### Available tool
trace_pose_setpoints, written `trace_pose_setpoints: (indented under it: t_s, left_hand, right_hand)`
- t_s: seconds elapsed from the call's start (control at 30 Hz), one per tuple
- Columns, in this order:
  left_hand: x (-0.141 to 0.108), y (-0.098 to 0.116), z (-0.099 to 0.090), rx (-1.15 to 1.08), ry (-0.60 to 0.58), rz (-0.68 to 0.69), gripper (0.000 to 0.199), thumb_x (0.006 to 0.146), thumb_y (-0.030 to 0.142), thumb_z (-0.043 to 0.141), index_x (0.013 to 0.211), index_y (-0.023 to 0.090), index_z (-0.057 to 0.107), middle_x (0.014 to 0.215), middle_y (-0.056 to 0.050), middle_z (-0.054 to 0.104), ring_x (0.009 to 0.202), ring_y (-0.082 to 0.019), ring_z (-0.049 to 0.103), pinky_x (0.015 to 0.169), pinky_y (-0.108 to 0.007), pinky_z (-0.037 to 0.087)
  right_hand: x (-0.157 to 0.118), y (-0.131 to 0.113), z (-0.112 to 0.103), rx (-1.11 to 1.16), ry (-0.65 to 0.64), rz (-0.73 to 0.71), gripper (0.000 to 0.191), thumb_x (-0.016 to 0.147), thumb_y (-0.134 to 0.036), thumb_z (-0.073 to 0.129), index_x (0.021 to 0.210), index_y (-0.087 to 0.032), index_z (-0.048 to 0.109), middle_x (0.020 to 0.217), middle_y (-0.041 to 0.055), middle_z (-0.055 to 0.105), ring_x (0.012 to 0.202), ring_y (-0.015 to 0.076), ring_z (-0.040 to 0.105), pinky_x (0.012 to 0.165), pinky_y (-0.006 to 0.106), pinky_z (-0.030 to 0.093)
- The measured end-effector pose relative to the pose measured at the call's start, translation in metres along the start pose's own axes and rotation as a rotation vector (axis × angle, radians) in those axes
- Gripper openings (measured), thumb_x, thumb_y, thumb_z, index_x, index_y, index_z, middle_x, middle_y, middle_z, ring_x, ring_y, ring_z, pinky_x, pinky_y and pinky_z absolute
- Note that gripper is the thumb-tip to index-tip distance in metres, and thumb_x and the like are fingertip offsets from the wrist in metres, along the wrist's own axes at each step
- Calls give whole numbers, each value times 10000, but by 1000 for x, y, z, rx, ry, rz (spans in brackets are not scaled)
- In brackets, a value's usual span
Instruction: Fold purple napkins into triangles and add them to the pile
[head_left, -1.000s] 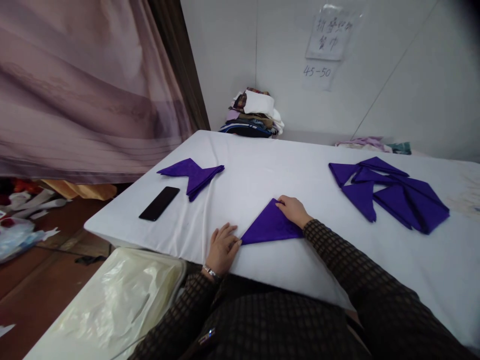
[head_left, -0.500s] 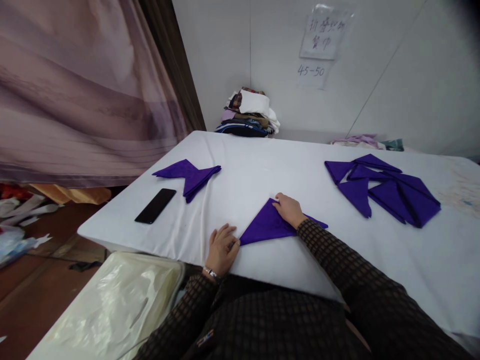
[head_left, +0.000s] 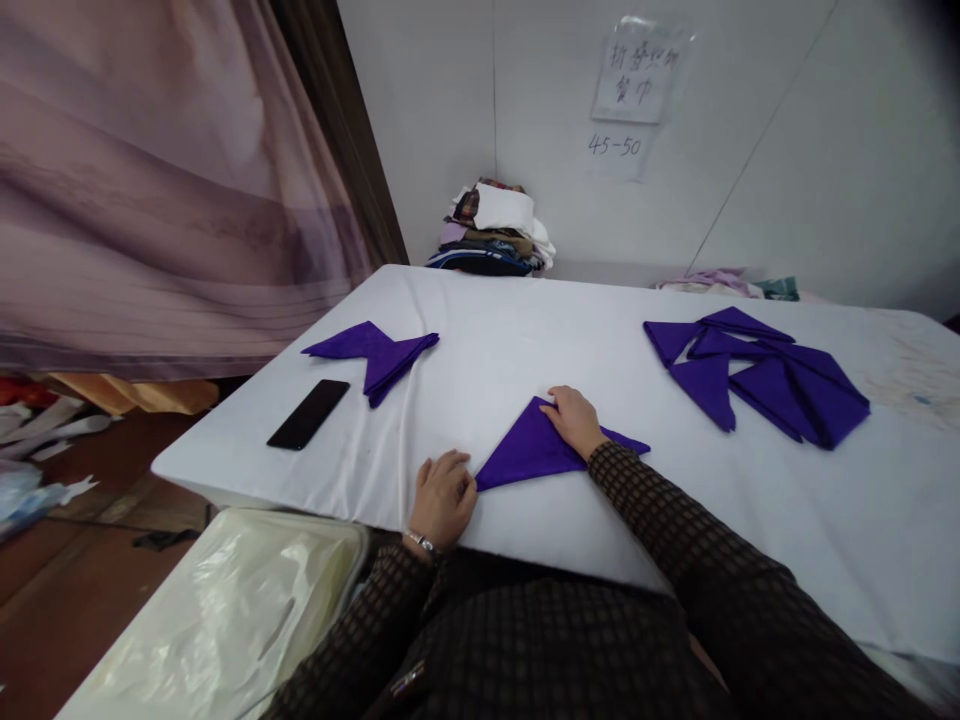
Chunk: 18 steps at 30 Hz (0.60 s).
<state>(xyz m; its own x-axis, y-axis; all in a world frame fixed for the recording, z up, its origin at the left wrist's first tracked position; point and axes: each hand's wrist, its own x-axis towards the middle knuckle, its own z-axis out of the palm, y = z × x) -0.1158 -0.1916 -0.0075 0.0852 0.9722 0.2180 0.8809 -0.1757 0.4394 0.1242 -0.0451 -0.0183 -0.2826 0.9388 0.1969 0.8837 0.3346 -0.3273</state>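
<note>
A purple cloth [head_left: 521,450], folded to a triangle, lies on the white-covered table [head_left: 525,330] in front of me. My left hand [head_left: 442,497] is at the cloth's left corner, its thumb and a finger pinching the tip while the other fingers lie loosely bent. My right hand [head_left: 574,420] rests over the upper part of the cloth, fingers closed on the edge near its top corner. Part of the cloth sticks out to the right, beyond my right wrist. Some of the cloth is hidden beneath that hand.
A folded purple cloth [head_left: 382,360] and a black phone [head_left: 308,414] lie at the left. Several folded purple cloths [head_left: 780,375] are at the right. A clothes pile [head_left: 495,230] stands at the back edge. A plastic-covered surface [head_left: 232,590] is at the lower left.
The view has shifted slightly. Both hands keep the same hold on the cloth, and no object has visibly moved on the table.
</note>
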Motion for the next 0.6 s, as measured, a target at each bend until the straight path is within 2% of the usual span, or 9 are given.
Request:
trace_pose_setpoints:
  t_s: [0.1, 0.17, 0.23, 0.33, 0.47, 0.6]
  left_hand:
    - [16, 21, -12, 23, -27, 35, 121, 834, 248, 492, 894, 219, 593, 1202, -90, 604, 1158, -237, 521, 1044, -534, 271]
    - [34, 43, -14, 33, -82, 129, 213, 870, 306, 472, 1034, 223, 579, 1270, -84, 564, 1205, -216, 483, 1072, -506, 244]
    - [57, 65, -8, 50, -160, 220, 295, 890, 325, 446, 1148, 221, 544, 1332, -81, 519, 1248, -203, 441, 1094, -480, 221]
    - [88, 84, 17, 101, -283, 301, 428, 899, 352, 428, 1291, 181, 450, 1427, -101, 416, 1339, -224, 321, 1109, -463, 205]
    - [105, 80, 54, 184, -384, 274, 685, 872, 498, 433, 1407, 94, 289, 1499, -156, 271, 1393, -269, 196, 1113, -468, 199]
    - [102, 66, 70, 266, -355, 242, 754, 877, 552, 360, 1424, 45, 253, 1510, -177, 223, 1404, -276, 153, 1127, -458, 158]
  right_hand:
    - [0, 1, 1, 15, 24, -15, 276, 887, -317, 519, 1105, -151, 554, 1027, 95, 611, 963, 216, 529, 842, 315, 392]
    - [0, 0, 1, 20, 38, -16, 279, 882, -310, 526, 1104, -144, 556, 1025, 99, 612, 954, 217, 531, 837, 316, 398]
    - [0, 0, 2, 23, 45, -12, 282, 881, -307, 524, 1109, -143, 555, 1021, 100, 613, 949, 218, 532, 834, 316, 402]
    - [2, 0, 2, 30, 33, 0, 266, 884, -264, 499, 1113, -144, 556, 1022, 103, 611, 952, 216, 531, 838, 314, 404]
    - [3, 1, -1, 88, 38, 34, 267, 868, -198, 486, 1116, -131, 558, 1032, 105, 614, 955, 207, 535, 856, 308, 406]
    - [-7, -6, -9, 147, 85, -23, 233, 882, -213, 477, 1077, -135, 578, 1045, 109, 616, 995, 215, 528, 893, 343, 400]
